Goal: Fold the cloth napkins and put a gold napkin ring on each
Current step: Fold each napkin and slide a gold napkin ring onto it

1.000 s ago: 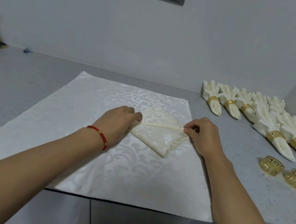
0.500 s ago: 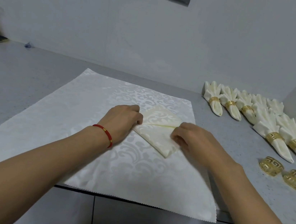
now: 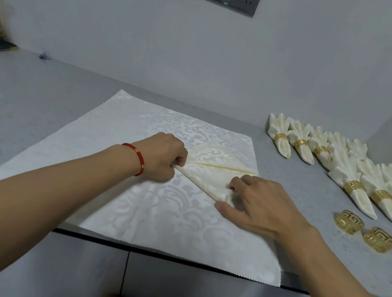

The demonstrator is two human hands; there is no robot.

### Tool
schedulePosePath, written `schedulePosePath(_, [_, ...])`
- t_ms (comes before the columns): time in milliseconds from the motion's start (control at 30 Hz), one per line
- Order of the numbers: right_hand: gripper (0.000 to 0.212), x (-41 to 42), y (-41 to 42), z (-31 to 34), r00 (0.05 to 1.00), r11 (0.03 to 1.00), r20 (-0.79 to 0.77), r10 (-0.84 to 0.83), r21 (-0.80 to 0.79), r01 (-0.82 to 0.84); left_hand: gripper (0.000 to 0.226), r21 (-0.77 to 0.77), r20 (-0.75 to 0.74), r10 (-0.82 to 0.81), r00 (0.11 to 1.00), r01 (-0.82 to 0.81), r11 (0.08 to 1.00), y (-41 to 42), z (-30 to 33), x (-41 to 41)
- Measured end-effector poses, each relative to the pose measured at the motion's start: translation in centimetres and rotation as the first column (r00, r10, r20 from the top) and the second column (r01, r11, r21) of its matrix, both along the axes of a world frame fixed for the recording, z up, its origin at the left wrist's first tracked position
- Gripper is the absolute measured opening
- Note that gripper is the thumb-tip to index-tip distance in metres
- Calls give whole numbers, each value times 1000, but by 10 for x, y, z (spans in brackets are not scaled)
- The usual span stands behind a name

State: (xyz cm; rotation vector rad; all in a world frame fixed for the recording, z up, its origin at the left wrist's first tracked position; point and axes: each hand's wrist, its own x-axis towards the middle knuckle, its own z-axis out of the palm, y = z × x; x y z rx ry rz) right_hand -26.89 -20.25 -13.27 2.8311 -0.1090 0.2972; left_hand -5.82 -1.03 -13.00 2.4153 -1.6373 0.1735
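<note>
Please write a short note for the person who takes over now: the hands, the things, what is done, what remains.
Left hand pinches the left corner of the half-folded napkin. Right hand rests on its right lower edge, fingers spread. The napkin lies on the white cloth mat.
Done: finished napkins with rings lie at right on the counter.
Left: finish this fold and ring it; two loose gold rings wait at right.

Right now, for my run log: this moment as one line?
step: folding | left hand: pinches napkin corner | right hand: on its near edge | loose rings: two

1 napkin mid-fold [image 3: 214,173], 8 ringed napkins [image 3: 350,183], 2 loose rings [image 3: 363,230], 1 mat [image 3: 156,218]
</note>
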Motion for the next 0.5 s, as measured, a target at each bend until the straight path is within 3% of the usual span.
schedulePosePath(200, [61,8,5,-5,964,983,236,-119,163,81,15,6,-18,-9,1000,9,1000,0,3,3])
schedulePosePath(333, [42,12,15,-4,972,990,208,-111,108,90,14,33,-13,5,1000,-5,999,-8,0,9])
schedulePosePath(433, [43,18,12,1,967,983,182,-178,74,167,9,33,-41,21,999,-19,999,-13,1,12])
schedulePosePath(500, [48,23,4,1,949,964,189,-252,134,229,7,-5,-85,34,996,-35,999,-14,3,13])
